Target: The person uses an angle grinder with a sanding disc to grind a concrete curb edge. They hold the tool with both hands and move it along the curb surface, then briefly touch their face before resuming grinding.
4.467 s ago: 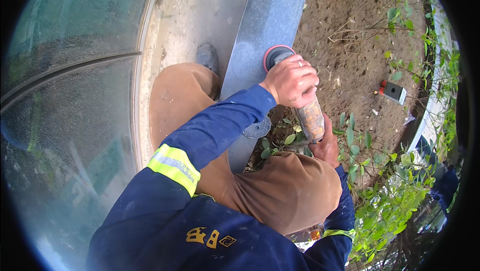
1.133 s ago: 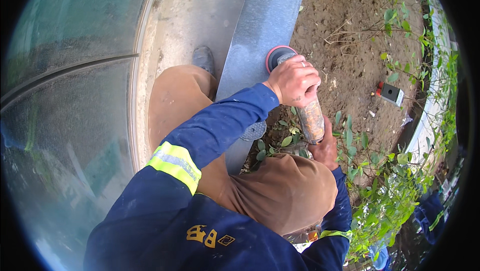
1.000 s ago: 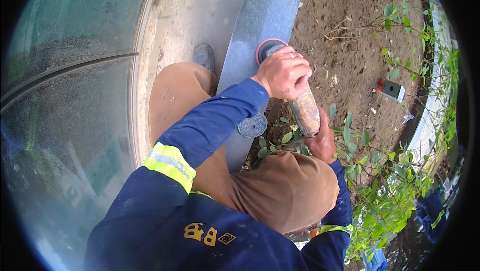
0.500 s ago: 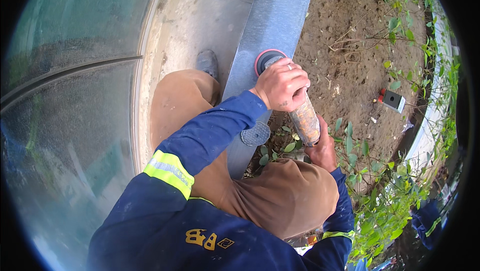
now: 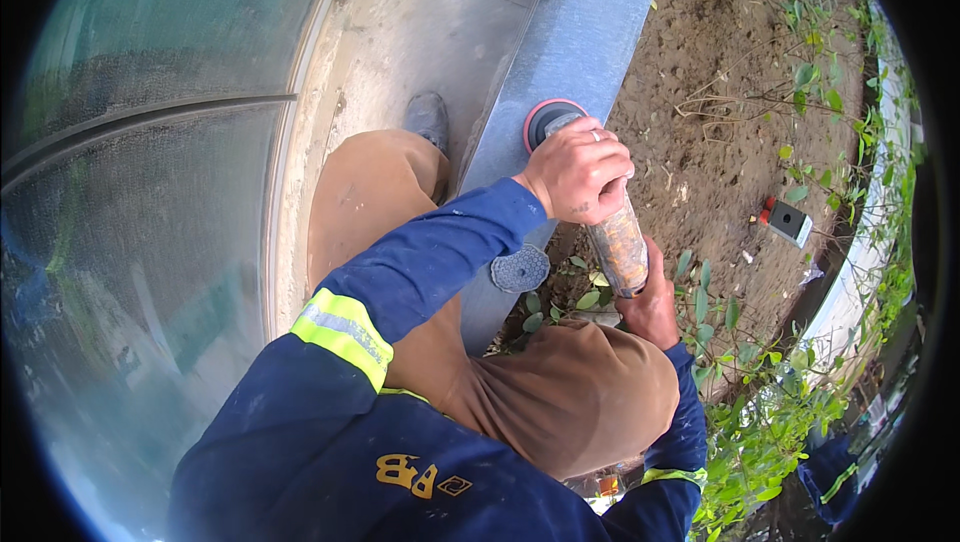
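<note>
My left hand (image 5: pixel 578 174) is closed over the front of a worn, paint-flaked angle grinder (image 5: pixel 618 250), just behind its head. My right hand (image 5: pixel 650 307) grips the grinder's rear end. The tool's round pad (image 5: pixel 543 120), dark with a pink rim, sits on a long blue-grey slab (image 5: pixel 585 22). A grey honeycomb-patterned disc (image 5: pixel 520 269) lies on the slab below my left wrist. My bent knees, in brown trousers (image 5: pixel 575 397), flank the lower part of the slab.
Dusty glass panels (image 5: pixel 140 212) stand at left beside a pale ledge (image 5: pixel 420 12). Right are soil (image 5: pixel 720 142), leafy plants (image 5: pixel 760 442) and a small grey box with red parts (image 5: pixel 785 222). A person in dark blue clothing (image 5: pixel 830 477) is partly visible at lower right.
The grinder's pad has shifted about over the slab, both hands staying on the tool. Since half a second ago, slab, tool and hands sit slightly farther right in the view.
</note>
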{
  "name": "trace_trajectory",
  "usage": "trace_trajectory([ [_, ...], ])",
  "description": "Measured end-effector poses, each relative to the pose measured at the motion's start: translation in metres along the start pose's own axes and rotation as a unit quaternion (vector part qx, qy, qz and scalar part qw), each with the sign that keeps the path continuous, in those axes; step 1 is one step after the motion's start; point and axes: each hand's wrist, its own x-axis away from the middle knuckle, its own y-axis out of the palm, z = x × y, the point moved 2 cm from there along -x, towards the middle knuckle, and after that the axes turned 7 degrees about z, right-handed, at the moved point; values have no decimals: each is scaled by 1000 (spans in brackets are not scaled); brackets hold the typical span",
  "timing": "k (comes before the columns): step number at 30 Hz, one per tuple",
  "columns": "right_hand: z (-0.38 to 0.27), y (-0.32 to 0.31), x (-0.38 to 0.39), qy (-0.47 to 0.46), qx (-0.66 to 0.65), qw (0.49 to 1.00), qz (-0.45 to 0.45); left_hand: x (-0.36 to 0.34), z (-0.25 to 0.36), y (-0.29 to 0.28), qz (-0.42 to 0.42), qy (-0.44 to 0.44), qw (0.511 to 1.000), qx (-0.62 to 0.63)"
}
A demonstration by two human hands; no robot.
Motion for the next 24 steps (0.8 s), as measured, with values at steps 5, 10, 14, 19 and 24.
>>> trace_trajectory([
  [5, -6, 4, -22, -42, 8, 999, 6, -11, -16, -12, 19, 6, 1000, -15],
  [10, -27, 6, -42, -65, 12, 998, -14, -12, -32, -30, 31, 1, 999, -36],
  [14, -27, 5, -39, -64, 18, 997, -27, -5, -27, -33, 42, -8, 998, -49],
  [19, -19, 4, -32, -48, 49, 998, -15, -6, -21, -24, 34, -4, 999, -31],
  [24, -30, 3, -46, -70, 46, 996, -13, -13, -33, -29, 44, -8, 999, -30],
])
